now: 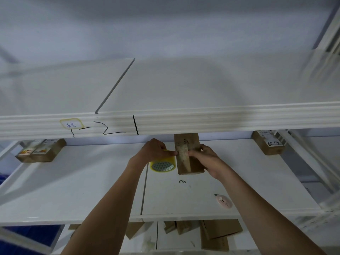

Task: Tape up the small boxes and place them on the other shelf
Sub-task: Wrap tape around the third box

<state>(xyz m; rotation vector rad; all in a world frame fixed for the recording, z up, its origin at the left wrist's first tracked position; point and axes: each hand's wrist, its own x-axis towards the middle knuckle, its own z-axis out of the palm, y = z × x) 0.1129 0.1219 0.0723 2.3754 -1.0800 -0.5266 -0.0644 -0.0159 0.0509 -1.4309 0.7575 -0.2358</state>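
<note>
A small brown cardboard box (191, 163) lies lengthwise on the middle white shelf (92, 190), its far end hidden under the upper shelf's front beam. A strip of clear tape runs along its top. My left hand (156, 150) grips the yellow tape roll (162, 165) just left of the box, and its fingertips touch the tape on the box top. My right hand (204, 157) holds the box from the right side, thumb pressing on the taped strip.
A pink utility knife (223, 200) lies at the shelf's front right. Brown boxes sit at the back left (41, 150) and back right (268, 144). The upper shelf (165, 85) carries nothing in view. Flat cardboard pieces (219, 230) lie on the shelf below.
</note>
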